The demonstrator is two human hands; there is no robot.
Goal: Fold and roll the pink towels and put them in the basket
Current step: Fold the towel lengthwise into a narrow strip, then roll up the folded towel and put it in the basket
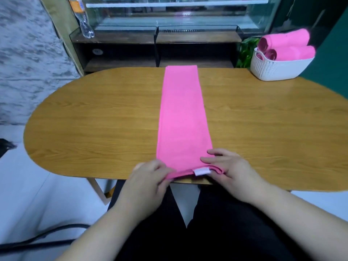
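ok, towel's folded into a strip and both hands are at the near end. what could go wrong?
1. The towel shows loose layers at its near edge, between the left hand and right hand. Starting the roll there could skew or telescope it.
2. The basket is already heaped above its rim with rolled towels, so another roll may tumble onto the table.

The oval wooden worktop [94, 113] runs off the right edge, the clear plastic bottle [84, 21] is cut by the top, and the white label [202, 171] on the folded pink towel [182, 113] is too blurred to read.
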